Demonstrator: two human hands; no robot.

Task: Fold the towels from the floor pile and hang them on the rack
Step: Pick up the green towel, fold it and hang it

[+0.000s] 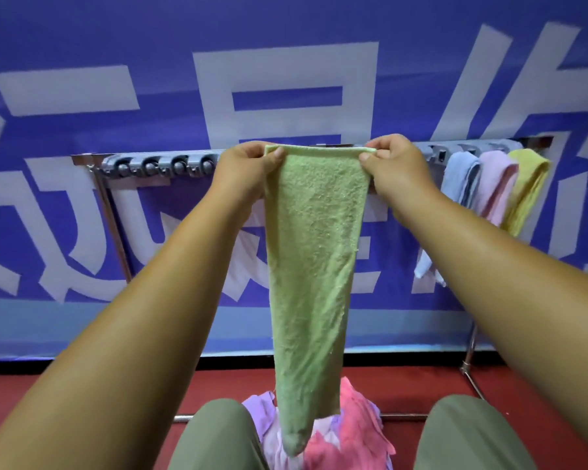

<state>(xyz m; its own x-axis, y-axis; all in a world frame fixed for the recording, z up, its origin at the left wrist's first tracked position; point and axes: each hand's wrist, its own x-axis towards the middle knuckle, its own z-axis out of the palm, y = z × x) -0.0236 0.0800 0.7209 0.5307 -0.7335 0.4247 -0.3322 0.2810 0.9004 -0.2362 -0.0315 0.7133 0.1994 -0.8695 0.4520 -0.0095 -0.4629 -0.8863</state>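
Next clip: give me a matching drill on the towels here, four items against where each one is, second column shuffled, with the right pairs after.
Column one
1. green towel
2. blue towel
3. yellow towel
4. floor pile

Column two
A. lying on the red floor
B. hanging on the rack, rightmost of three
C. pinched at its top corners by the left hand and right hand
D. hanging on the rack, leftmost of three

Pairs: 1-C, 2-D, 3-B, 4-A

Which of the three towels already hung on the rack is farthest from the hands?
The yellow towel, at the right end of the rack, beyond the blue towel and pink towel.
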